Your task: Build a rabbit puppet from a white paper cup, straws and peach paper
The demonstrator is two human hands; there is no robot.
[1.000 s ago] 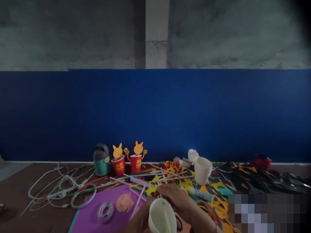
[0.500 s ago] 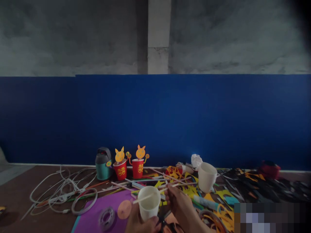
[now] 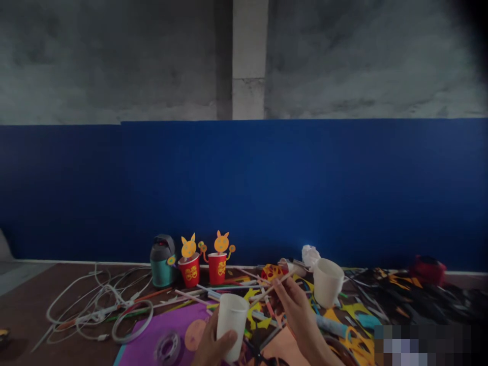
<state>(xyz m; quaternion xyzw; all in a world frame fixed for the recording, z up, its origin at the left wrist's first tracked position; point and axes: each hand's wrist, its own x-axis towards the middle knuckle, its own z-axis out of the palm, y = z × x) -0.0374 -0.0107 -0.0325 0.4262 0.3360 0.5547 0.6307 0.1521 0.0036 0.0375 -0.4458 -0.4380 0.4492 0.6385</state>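
Your left hand [image 3: 218, 341] has its fingers clamped around a white paper cup [image 3: 233, 323], mouth up, above the worktop [image 3: 34, 292]. Your right hand [image 3: 299, 311], to the right of that cup, has its fingers pinched together on a thin pale stick [image 3: 263, 296]. The stick slants, its lower end close to the cup's rim; you cannot tell from this view whether the two touch.

Left of the cup you have a purple sheet [image 3: 147, 338] bearing a tape roll [image 3: 168, 348] and an orange paper disc [image 3: 195, 334]; farther left lie tangled white cables [image 3: 95, 302]. Beyond the cup and to its left stand two red cups, one [image 3: 190, 272] just beside the other [image 3: 217, 269], each topped with an eared orange paper head, and a teal container [image 3: 163, 272] next to them. Beyond the cup to its right are a second white cup [image 3: 328, 284] and crumpled white paper [image 3: 310, 256].
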